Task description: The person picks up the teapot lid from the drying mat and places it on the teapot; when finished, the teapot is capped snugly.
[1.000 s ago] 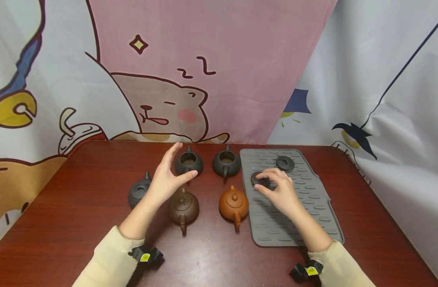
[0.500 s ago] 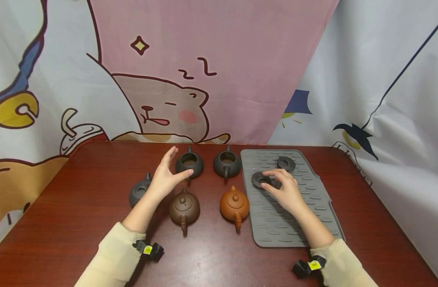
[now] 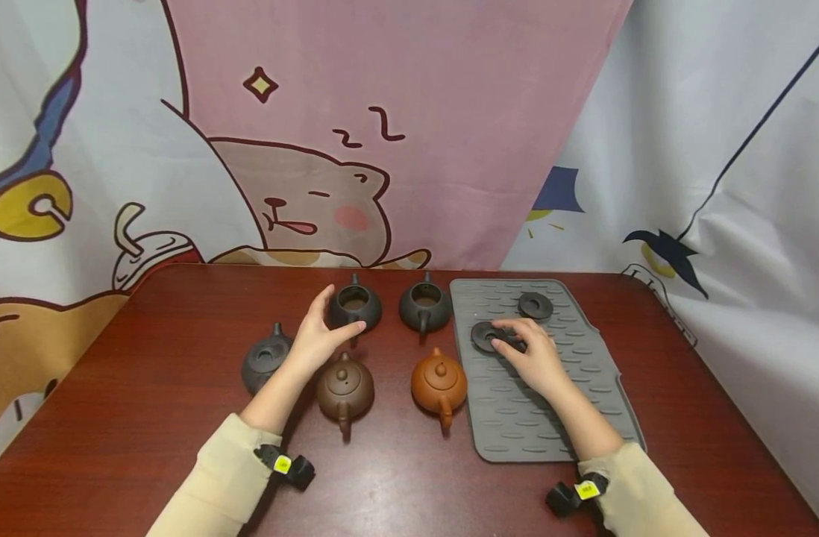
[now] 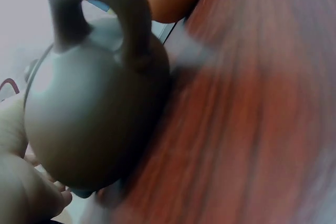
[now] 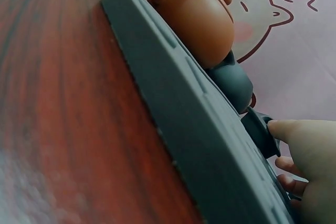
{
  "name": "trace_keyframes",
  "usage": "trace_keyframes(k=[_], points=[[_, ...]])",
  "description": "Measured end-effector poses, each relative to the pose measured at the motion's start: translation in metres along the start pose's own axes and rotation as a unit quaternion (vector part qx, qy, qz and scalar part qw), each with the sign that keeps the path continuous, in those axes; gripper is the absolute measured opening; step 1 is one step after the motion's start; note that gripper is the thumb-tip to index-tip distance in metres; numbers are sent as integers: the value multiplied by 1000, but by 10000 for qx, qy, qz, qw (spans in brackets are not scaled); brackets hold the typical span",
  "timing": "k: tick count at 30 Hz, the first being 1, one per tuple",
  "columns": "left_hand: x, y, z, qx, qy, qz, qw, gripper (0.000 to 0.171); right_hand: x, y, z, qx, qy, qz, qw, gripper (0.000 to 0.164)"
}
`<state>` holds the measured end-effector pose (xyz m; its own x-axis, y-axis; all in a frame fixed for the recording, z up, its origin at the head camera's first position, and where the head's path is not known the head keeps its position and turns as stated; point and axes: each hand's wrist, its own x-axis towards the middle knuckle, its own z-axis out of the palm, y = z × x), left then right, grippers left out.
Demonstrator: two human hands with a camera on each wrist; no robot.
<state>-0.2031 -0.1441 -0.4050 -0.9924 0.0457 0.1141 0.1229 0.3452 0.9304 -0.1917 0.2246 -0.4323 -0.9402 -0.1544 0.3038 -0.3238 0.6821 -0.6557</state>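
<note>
On the grey mat at the right, my right hand pinches a dark round lid-like piece with thumb and index finger. The right wrist view shows this dark piece with a flared rim and a digit against it. A second dark ring-shaped lid lies farther back on the mat. My left hand spreads thumb and fingers about the left side and front of a black lidless teapot; whether they touch it I cannot tell.
Below my left hand stands a brown teapot with its lid on, and an orange teapot sits beside the mat. Another black lidless teapot stands at the back. A dark grey teapot is partly behind my left forearm.
My left hand dips away, then comes closer to the black teapot. Over the front dark lid, my right thumb and index finger shift slightly right; the lid barely moves.
</note>
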Motion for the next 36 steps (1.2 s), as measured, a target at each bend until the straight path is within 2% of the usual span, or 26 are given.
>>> trace_keyframes(k=[4, 12, 24, 36], points=[[0, -6, 5, 79, 19, -149, 9999, 93, 0, 1, 2, 2, 35, -59, 10000, 32], [3, -14, 11, 51, 163, -197, 9997, 91, 0, -1, 4, 39, 130, -69, 9999, 28], [9, -16, 13, 74, 221, -252, 9994, 87, 3, -3, 4, 107, 336, 76, 9993, 21], [8, -14, 14, 95, 205, -356, 9991, 86, 3, -6, 4, 212, 489, 117, 9985, 17]])
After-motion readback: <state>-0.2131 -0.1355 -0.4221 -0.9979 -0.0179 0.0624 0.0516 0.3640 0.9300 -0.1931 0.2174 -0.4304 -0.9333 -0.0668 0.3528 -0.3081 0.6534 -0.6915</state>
